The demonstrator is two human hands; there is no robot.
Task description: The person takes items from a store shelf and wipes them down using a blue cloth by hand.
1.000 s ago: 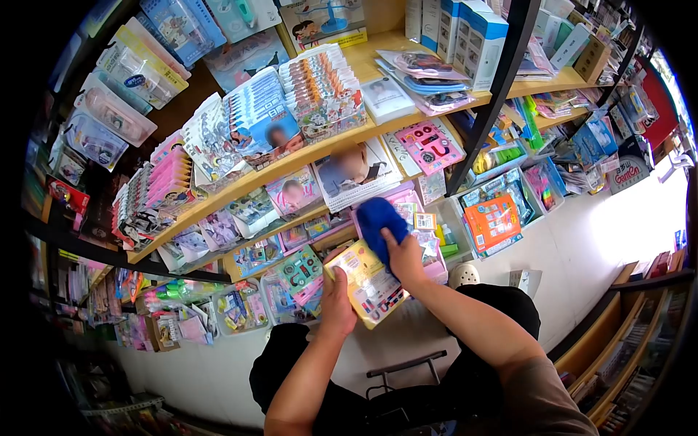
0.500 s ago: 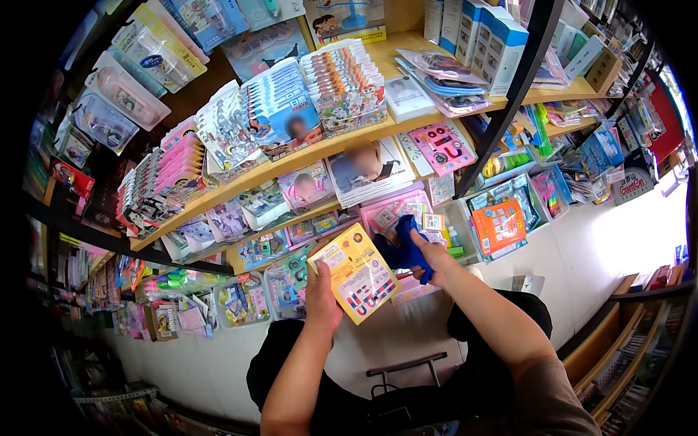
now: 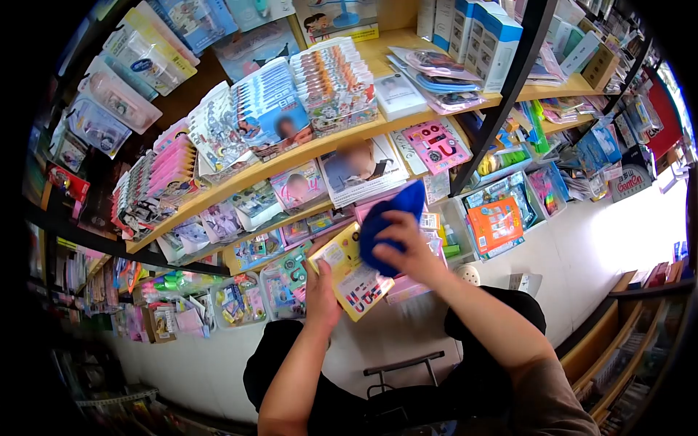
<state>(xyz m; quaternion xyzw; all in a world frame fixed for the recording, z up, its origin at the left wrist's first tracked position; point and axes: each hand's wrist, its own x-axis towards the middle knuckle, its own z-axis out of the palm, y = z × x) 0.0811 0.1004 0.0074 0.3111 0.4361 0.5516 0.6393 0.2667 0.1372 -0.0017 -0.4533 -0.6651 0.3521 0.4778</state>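
My left hand (image 3: pixel 321 296) grips a yellow and white box (image 3: pixel 354 287) by its left edge, tilted above my lap. Printed pictures and text cover the face turned toward me. In my right hand (image 3: pixel 407 247) is a blue cloth (image 3: pixel 389 221), spread over the upper right part of the box. The fingers press on the cloth, which hides that corner. Behind the box, a pink tray (image 3: pixel 418 287) with small packaged items is partly covered by the cloth and my right hand.
A wooden shelf (image 3: pixel 254 161) holds rows of packaged cards. Clear plastic bins (image 3: pixel 465 240) with colourful goods stand below it. A black post (image 3: pixel 502 102) rises at the right. An orange packet (image 3: pixel 496 227) lies in one bin. A low wooden rack (image 3: pixel 618 349) stands at lower right.
My right hand has moved left with the blue cloth, from beside the box to over its upper right part. The box stays in my left hand, almost in place.
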